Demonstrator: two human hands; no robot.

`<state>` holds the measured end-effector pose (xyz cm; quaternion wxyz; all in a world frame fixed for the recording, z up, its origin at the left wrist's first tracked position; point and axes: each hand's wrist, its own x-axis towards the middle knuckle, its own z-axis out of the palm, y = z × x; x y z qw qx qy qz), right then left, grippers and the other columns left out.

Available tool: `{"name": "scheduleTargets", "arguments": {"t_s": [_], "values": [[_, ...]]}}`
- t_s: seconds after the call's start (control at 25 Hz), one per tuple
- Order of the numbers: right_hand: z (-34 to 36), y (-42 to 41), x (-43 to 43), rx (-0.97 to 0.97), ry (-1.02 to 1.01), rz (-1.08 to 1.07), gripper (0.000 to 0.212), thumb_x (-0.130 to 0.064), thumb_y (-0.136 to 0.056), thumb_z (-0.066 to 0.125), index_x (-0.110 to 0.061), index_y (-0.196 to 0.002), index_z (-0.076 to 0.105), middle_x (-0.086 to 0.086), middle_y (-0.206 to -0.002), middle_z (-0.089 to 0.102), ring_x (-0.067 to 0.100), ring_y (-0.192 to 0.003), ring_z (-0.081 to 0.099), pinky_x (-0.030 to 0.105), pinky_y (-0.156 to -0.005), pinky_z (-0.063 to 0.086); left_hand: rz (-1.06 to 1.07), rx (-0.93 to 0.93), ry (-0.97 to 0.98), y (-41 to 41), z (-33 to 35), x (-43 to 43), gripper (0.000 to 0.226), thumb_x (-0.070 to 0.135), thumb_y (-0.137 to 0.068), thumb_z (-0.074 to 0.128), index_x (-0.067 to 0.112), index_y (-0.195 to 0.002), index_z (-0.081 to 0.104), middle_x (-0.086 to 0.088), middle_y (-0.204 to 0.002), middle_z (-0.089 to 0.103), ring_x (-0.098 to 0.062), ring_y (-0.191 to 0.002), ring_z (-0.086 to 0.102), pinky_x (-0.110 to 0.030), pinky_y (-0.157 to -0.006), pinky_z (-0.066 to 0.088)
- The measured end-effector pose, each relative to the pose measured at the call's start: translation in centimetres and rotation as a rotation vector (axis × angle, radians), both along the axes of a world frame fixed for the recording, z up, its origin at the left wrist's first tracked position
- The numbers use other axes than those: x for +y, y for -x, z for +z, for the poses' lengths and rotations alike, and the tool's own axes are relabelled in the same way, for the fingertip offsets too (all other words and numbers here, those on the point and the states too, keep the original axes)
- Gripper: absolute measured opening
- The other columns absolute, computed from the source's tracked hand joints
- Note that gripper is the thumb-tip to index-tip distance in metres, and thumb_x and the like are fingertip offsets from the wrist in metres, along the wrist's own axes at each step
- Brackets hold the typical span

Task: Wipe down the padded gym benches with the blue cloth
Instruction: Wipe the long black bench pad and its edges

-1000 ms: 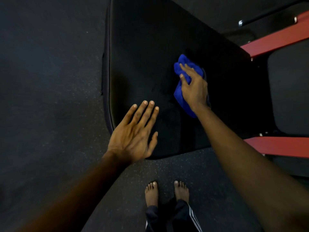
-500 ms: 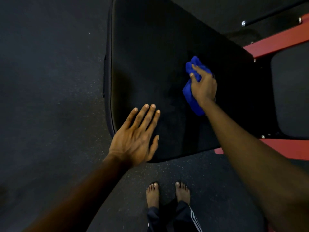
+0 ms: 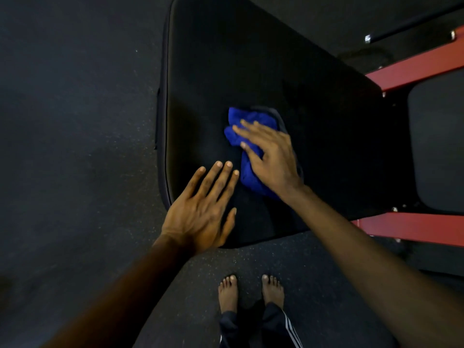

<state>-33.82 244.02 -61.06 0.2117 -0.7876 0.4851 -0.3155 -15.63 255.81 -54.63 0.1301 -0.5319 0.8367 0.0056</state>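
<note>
A black padded bench (image 3: pixel 251 59) fills the middle of the view. The crumpled blue cloth (image 3: pixel 251 119) lies on its pad. My right hand (image 3: pixel 271 156) presses down on the cloth with fingers stretched out over it, and part of the cloth is hidden under the palm. My left hand (image 3: pixel 203 209) rests flat on the pad's near left corner, fingers straight and together, just left of the cloth and holding nothing.
A red steel frame (image 3: pixel 414 66) and a second dark pad (image 3: pixel 439 146) sit at the right. Dark speckled rubber floor (image 3: pixel 75 121) surrounds the bench. My bare feet (image 3: pixel 251 292) stand just before the bench's near edge.
My right hand has slid the cloth left and nearer across the pad, ending close to my left hand's fingertips. Its fingers look flatter now. My left hand stayed in place.
</note>
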Motion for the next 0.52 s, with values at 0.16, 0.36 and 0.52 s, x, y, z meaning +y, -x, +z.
{"name": "scheduleTargets", "arguments": {"t_s": [0.16, 0.36, 0.52], "values": [[-0.3, -1.6, -0.4, -0.053, -0.061, -0.133, 0.034, -0.021, -0.098, 0.061, -0.019, -0.132, 0.066, -0.001, -0.140, 0.062, 0.016, -0.132, 0.056, 0.045, -0.106, 0.046, 0.001, -0.012, 0.011, 0.1, 0.0, 0.1, 0.074, 0.048, -0.097, 0.036, 0.008, -0.159, 0.024, -0.015, -0.166, 0.019, -0.029, -0.154, 0.014, -0.048, -0.125, 0.013], [1.4, 1.9, 4.8, -0.161, -0.333, -0.005, 0.050, -0.031, -0.103, 0.051, -0.020, -0.151, 0.045, -0.004, -0.157, 0.043, 0.011, -0.147, 0.035, 0.046, -0.119, 0.032, -0.001, -0.032, 0.014, 0.1, -0.2, 0.2, 0.074, 0.049, -0.098, 0.032, 0.009, -0.159, 0.022, -0.014, -0.166, 0.018, -0.029, -0.155, 0.012, -0.048, -0.125, 0.012], [1.8, 4.1, 2.5, -0.039, -0.570, -0.490, 0.080, -0.058, -0.080, 0.075, -0.020, -0.144, 0.044, 0.003, -0.147, 0.046, 0.021, -0.133, 0.049, 0.043, -0.111, 0.043, 0.000, -0.061, 0.014, 0.0, -0.2, 0.2, 0.074, 0.051, -0.099, 0.029, 0.009, -0.159, 0.021, -0.015, -0.167, 0.016, -0.029, -0.155, 0.011, -0.048, -0.125, 0.010]]}}
